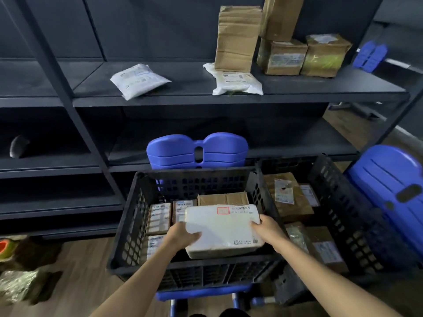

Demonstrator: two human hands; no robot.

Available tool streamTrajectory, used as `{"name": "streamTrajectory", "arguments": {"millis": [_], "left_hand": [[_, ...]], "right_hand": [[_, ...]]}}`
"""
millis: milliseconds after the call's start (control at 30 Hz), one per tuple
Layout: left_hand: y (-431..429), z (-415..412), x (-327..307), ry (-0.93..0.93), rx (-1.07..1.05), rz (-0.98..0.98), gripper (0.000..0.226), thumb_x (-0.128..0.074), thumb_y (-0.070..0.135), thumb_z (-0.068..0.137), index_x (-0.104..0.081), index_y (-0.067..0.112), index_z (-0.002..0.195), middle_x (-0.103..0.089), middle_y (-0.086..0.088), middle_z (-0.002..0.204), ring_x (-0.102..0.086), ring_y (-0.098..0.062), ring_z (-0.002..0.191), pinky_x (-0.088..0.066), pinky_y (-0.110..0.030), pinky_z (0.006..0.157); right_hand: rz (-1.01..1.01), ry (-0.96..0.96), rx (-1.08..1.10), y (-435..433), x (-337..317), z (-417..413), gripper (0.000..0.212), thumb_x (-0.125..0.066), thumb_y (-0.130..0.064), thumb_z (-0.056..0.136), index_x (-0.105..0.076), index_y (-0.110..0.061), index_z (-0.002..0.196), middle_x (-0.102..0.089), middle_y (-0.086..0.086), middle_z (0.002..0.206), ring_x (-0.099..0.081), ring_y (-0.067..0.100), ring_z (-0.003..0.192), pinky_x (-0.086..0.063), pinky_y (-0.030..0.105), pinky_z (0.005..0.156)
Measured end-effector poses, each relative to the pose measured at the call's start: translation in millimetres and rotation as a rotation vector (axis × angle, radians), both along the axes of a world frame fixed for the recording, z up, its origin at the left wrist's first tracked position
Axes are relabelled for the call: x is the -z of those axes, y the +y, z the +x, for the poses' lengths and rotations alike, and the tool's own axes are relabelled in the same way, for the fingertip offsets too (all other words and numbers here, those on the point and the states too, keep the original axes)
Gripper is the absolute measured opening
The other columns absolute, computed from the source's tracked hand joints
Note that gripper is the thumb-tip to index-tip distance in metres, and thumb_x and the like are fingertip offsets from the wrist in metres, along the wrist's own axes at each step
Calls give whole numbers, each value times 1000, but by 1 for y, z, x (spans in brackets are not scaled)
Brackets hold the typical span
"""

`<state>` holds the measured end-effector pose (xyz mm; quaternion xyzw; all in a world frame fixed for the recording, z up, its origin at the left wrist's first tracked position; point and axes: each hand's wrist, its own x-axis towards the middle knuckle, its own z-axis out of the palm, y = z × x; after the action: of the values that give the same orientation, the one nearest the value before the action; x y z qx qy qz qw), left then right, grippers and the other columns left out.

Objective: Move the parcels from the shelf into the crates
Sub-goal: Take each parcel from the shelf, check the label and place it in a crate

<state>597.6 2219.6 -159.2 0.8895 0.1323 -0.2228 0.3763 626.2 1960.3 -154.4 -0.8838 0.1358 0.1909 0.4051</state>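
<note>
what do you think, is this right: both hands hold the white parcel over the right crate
No. The head view shows the left hand and right hand holding the white parcel over the left crate, not the right crate, which stands beside it.

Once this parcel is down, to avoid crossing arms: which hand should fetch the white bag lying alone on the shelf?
The left hand: the bag lies up-left of it, farther from the right hand.

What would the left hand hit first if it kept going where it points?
The left hand grips the white parcel; beyond it, probably the brown cardboard box at the back of the black crate, though depth is unclear.
</note>
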Motion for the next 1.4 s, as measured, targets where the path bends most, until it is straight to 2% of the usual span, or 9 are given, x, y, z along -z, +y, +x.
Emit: {"name": "streamTrajectory", "arguments": {"millis": [200, 367, 500, 633, 733, 867, 1100, 1233, 1400], "left_hand": [[2, 4, 10, -9, 54, 58, 35, -69, 35, 84, -70, 7, 104, -72, -8, 103, -66, -20, 98, -51, -29, 82], [-6, -4, 13, 42, 97, 76, 30, -67, 38, 85, -64, 8, 89, -68, -5, 87, -65, -18, 81, -45, -20, 60], [-11, 3, 6, 90, 112, 114, 38, -64, 38, 85, -66, 4, 101, -71, -8, 96, -68, -22, 94, -52, -29, 72], [-16, 4, 12, 136, 172, 152, 46, -59, 40, 89, -61, 1, 113, -65, -5, 94, -65, -21, 96, -48, -26, 72], [-17, 5, 21, 145, 167, 162, 51, -57, 41, 90, -56, 1, 121, -68, -7, 106, -65, -20, 105, -46, -23, 73], [-18, 3, 32, 155, 164, 143, 49, -57, 39, 91, -53, 6, 127, -65, -10, 121, -60, -20, 113, -46, -25, 89], [-23, 6, 54, 153, 214, 117, 35, -58, 28, 90, -62, 10, 119, -67, -11, 115, -63, -21, 106, -49, -26, 85], [-25, 10, 68, 222, 225, 121, 33, -60, 25, 85, -64, 7, 112, -65, -6, 96, -60, -15, 86, -47, -21, 65], [-26, 16, 81, 310, 347, 185, 41, -59, 25, 85, -58, 12, 124, -63, -8, 120, -62, -20, 106, -50, -27, 88]], "right_hand": [[-34, -26, -17, -8, 6, 3, 26, -55, -24, 96, -64, -14, 119, -67, 1, 117, -62, 18, 101, -44, 25, 73], [-70, -3, -33, -15, 1, -1, 26, -56, -24, 96, -65, -13, 117, -67, 2, 115, -62, 20, 102, -48, 28, 78], [-107, 43, -55, -16, 0, -2, 27, -53, -25, 97, -66, -11, 116, -68, 5, 113, -63, 22, 102, -49, 29, 81], [-106, 84, -54, -17, 8, -5, 28, -52, -24, 97, -66, -11, 117, -68, 5, 116, -63, 22, 104, -48, 30, 84], [-98, 102, -60, -17, 17, -4, 27, -51, -23, 98, -65, -11, 117, -67, 5, 117, -62, 21, 105, -47, 26, 80], [-82, 151, -51, -14, 30, -4, 26, -52, -21, 98, -64, -9, 117, -66, 6, 118, -62, 22, 106, -44, 24, 78], [-161, 227, -90, -14, 48, 7, 29, -55, -22, 95, -65, -8, 119, -66, 7, 121, -61, 22, 108, -44, 23, 79], [-239, 295, -155, -11, 56, 15, 32, -55, -24, 95, -62, -7, 122, -64, 7, 124, -61, 22, 111, -48, 26, 86], [-354, 373, -277, -7, 69, 20, 36, -56, -29, 95, -58, -8, 125, -62, 8, 126, -61, 21, 111, -49, 28, 86]]}}
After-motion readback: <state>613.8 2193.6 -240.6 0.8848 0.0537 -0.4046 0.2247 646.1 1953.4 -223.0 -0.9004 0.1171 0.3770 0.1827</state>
